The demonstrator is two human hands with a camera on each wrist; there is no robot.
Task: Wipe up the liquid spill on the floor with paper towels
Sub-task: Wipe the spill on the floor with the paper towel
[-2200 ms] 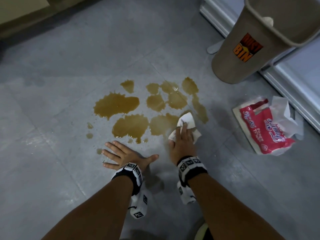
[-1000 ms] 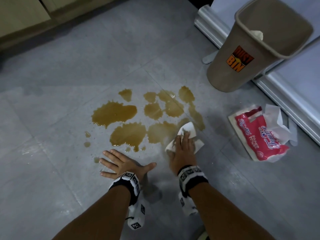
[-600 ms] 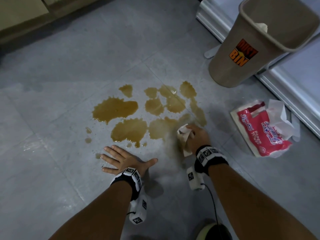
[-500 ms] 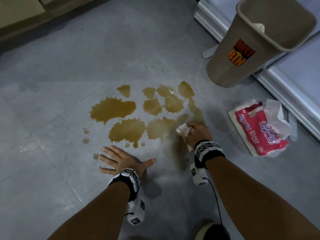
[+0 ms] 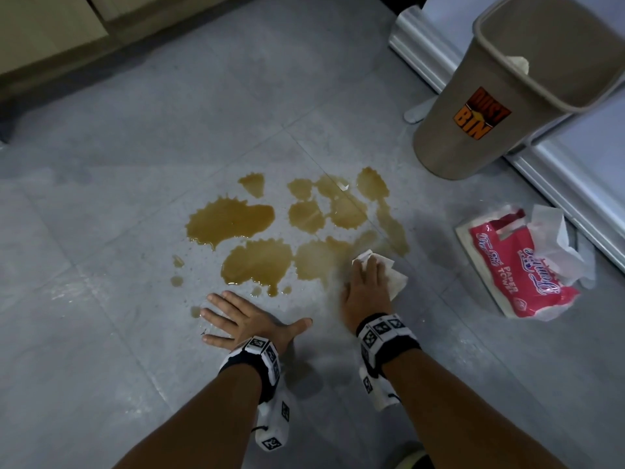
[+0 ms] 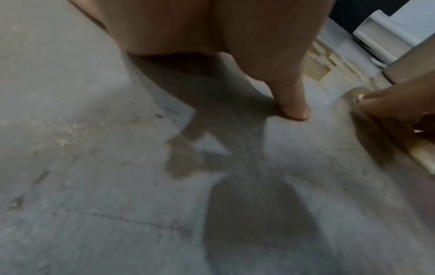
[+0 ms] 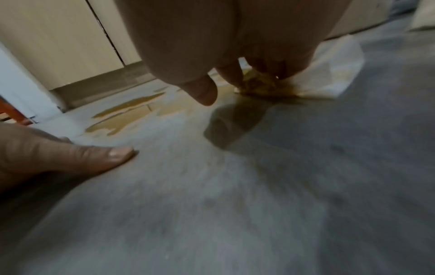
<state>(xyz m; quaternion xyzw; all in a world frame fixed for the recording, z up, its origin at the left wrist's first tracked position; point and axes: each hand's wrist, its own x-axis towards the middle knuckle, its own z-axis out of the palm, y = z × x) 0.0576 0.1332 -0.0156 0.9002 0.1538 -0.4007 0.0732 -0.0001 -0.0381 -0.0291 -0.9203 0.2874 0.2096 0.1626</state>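
A brown liquid spill [image 5: 233,221] lies in several puddles on the grey tiled floor [image 5: 101,367]. My right hand [image 5: 363,286] presses flat on a white paper towel [image 5: 394,277] at the spill's lower right edge, fingers straight. In the right wrist view the paper towel [image 7: 329,70] is soaked brown under the fingertips, and the spill [image 7: 122,115] stretches off to the left. My left hand [image 5: 243,319] lies flat on the floor just below the puddles, fingers spread, holding nothing. Its thumb [image 6: 292,104] touches the tile.
A tan dust bin [image 5: 490,106] stands at the back right with a wad of paper inside. A red paper towel pack [image 5: 521,275] lies right of my right hand, sheets sticking out. A white appliance base [image 5: 575,184] runs along the right; cabinets [image 5: 50,28] stand far left.
Half a second ago my right hand held the towel bunched further right. It now lies flat on the spread towel at the spill's edge. My left hand has stayed put.
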